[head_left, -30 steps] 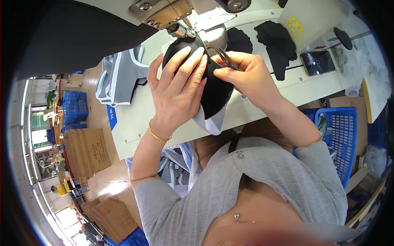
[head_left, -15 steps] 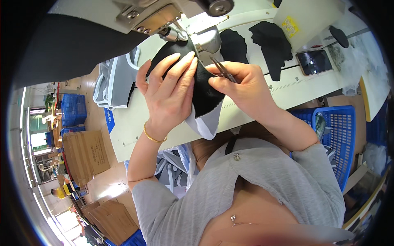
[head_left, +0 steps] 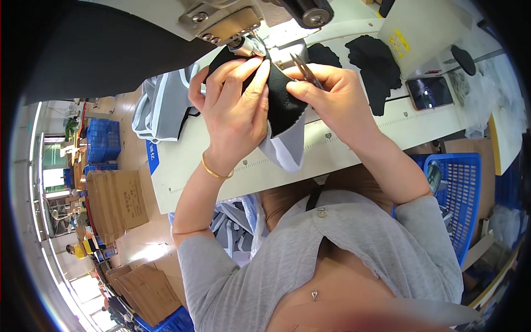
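Observation:
At the presser foot (head_left: 249,45) of a sewing machine, a black ribbed fabric piece (head_left: 285,108) lies with a light grey-white cloth (head_left: 286,146) hanging beneath it. My left hand (head_left: 235,113) grips the black fabric with bent fingers, fingertips close beside the foot. On the fabric's right edge, my right thumb and forefinger pinch together. That right hand (head_left: 338,102) also keeps a dark two-pronged metal tool (head_left: 305,72), tweezers or thread snips, tucked in it with the points toward the machine. My left fingers and the machine head hide part of the fabric.
More black fabric pieces (head_left: 376,69) lie to the right on the table (head_left: 354,127), near a phone (head_left: 428,92). Grey pieces with white edging (head_left: 166,105) lie left. A blue basket (head_left: 459,193) stands right of my lap; a bag of grey strips (head_left: 232,221) sits below the table edge.
Both hands and the black fabric have moved closer to the presser foot. My left fingers are more bent, and the whole view has shifted slightly.

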{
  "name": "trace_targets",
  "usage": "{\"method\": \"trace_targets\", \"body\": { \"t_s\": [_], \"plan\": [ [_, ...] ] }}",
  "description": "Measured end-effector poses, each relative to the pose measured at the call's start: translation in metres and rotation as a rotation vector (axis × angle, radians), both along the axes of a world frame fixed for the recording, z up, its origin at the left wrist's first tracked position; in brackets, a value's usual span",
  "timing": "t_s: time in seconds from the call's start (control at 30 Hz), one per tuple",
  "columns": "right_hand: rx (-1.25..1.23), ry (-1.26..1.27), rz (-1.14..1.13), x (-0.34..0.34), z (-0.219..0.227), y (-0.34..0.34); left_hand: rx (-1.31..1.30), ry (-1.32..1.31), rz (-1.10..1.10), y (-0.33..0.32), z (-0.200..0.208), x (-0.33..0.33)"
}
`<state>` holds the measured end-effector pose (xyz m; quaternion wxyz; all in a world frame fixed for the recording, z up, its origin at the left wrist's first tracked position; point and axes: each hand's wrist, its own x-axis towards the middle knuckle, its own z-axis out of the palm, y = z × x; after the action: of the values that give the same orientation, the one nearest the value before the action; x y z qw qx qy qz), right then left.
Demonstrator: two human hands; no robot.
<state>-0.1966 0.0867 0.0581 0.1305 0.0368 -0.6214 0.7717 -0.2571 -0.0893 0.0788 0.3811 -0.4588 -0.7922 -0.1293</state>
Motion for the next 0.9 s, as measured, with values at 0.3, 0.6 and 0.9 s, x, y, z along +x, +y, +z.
{"method": "trace_targets", "body": {
  "t_s": [0.3,0.6,0.9],
  "plan": [
    [0.099,-0.054,-0.039,-0.007,0.013,0.004,0.065,0.065,0.065,0.005,-0.005,-0.005],
    [0.155,-0.014,-0.084,-0.009,0.008,0.005,0.659,-0.357,0.076,0.004,-0.016,0.000],
    [0.384,0.003,-0.165,-0.009,0.015,0.001,1.258,-1.566,-0.344,-0.016,-0.008,-0.050]
  ]
}}
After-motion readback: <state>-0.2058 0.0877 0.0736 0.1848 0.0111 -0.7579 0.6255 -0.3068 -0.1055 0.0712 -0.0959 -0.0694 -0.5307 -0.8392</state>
